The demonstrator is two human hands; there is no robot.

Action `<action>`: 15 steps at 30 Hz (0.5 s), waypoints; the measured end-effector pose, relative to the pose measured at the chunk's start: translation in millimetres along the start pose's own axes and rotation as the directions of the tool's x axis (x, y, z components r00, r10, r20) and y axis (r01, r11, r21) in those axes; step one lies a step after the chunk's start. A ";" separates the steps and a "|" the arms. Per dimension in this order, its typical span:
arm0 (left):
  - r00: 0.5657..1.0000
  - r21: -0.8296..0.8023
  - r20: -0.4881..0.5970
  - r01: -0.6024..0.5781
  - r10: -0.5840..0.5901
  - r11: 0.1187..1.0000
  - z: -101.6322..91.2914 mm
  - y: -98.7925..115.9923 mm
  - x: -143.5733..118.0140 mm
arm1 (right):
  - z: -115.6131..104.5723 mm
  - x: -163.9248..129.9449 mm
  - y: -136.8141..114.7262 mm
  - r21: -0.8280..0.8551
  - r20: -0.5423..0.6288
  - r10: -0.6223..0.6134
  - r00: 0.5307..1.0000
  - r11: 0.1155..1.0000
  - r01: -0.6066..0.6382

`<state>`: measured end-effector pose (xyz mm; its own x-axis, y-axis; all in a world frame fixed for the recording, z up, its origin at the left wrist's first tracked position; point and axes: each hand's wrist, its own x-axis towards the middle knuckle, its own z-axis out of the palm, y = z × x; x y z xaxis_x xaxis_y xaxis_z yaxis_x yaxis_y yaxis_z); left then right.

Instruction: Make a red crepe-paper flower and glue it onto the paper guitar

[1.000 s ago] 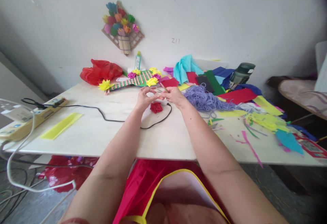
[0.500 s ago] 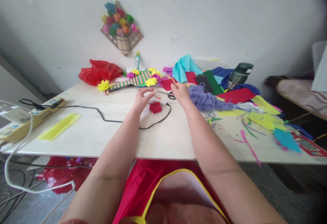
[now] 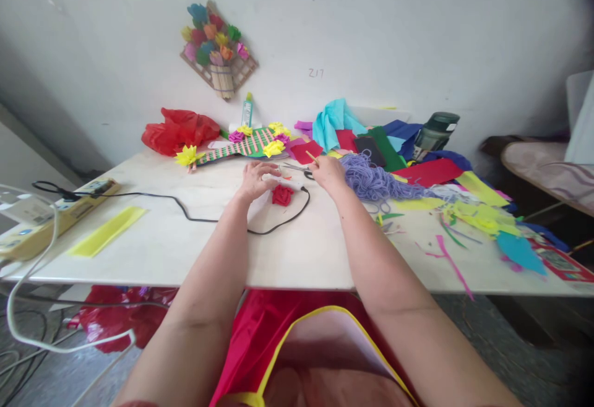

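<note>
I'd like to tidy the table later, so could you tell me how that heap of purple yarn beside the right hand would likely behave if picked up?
The purple yarn lies in loose tangled loops, so it would probably sag and trail strands. It looks light for its bulk. It rests against the paper scraps, so it might drag some along.

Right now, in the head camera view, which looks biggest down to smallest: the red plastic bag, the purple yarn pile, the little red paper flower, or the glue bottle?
1. Purple yarn pile
2. Red plastic bag, close to the yarn and farther from the camera, so unsure
3. Glue bottle and red paper flower look alike, and the bottle stands farther back
</note>
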<state>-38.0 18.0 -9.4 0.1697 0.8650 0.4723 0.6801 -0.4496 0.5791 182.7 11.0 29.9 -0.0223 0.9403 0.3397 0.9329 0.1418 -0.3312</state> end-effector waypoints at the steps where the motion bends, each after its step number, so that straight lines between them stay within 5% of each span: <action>1: 0.999 0.046 0.047 -0.026 0.023 0.999 0.5 0.6 -0.1 | 0.1 -0.5 -2.2 0.000 0.029 -0.028 0.999 1.000 0.028; 10: 0.975 0.281 0.224 -0.067 0.002 0.957 2.6 14.3 -5.4 | 5.1 -4.4 -11.6 0.263 0.401 -0.189 0.896 0.961 0.085; 15: 0.965 0.332 0.261 -0.078 -0.012 0.940 1.8 21.4 -6.9 | 15.0 -2.2 -11.3 0.203 0.418 -0.228 0.879 0.967 0.155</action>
<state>-23.3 2.9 -1.4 0.3422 0.8984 0.2754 0.8627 -0.4165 0.2868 166.9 12.0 19.7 -0.3829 0.9238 0.0067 0.8257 0.3455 -0.4459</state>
